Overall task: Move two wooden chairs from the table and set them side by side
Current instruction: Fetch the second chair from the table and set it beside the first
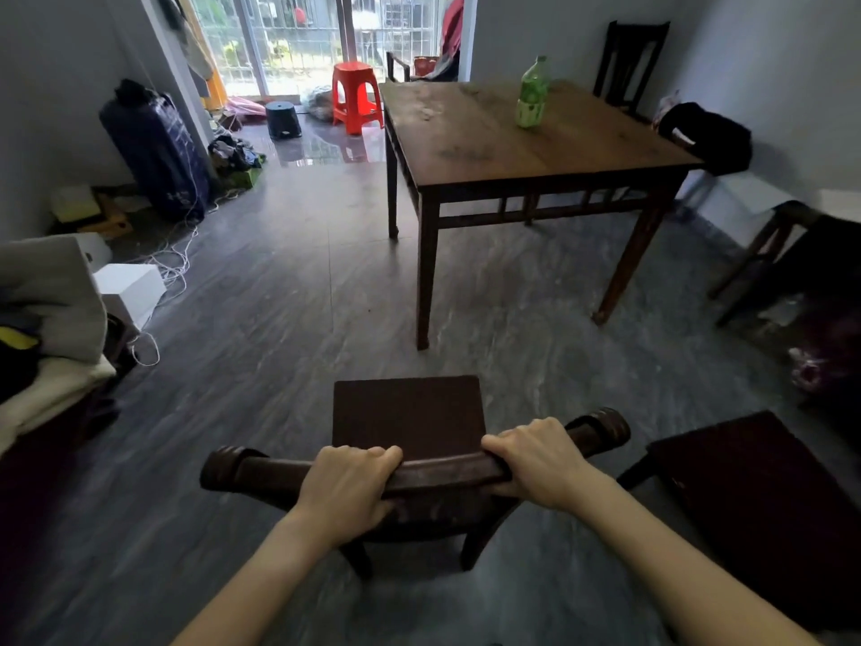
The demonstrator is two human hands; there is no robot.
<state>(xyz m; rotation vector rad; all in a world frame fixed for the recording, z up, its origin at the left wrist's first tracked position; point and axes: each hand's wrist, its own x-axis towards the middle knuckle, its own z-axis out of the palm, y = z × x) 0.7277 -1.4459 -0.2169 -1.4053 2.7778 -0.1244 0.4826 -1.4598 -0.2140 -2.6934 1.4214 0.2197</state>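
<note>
Your left hand (347, 494) and right hand (540, 463) clamp the curved top rail of the dark wooden chair (410, 421), standing clear of the brown wooden table (526, 146). It looks heavy and rigid; grip the rail evenly.

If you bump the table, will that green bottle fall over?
Probably, with a hard bump: the green bottle is tall and narrow, standing upright on the wooden table. It looks like plastic, so it likely wouldn't break, and being round it might roll.
</note>
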